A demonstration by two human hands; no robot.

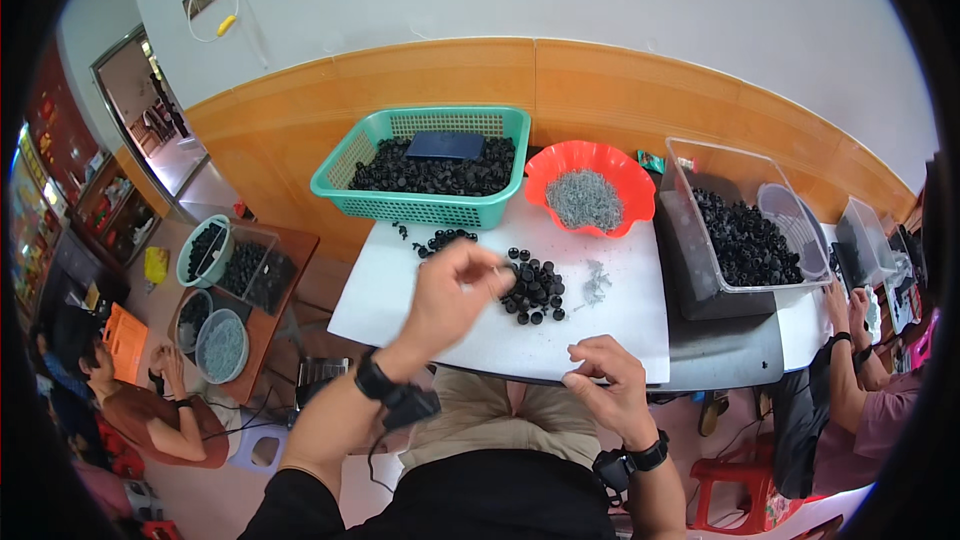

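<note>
My left hand is over the white work surface, its curled thumb and fingers brought together at the left edge of a pile of small round black plastic caps. What lies between those fingertips is too small and blurred to make out. My right hand hovers at the near edge of the surface, fingers bent, with a gap between thumb and forefinger and nothing visible in it. A small scatter of thin grey metal screws lies right of the caps. More black caps sit farther back on the left.
A green basket of black parts, with a dark blue box on top, stands at the back. Beside it are a red scalloped bowl of screws and a clear bin of black parts. People work at tables on both sides.
</note>
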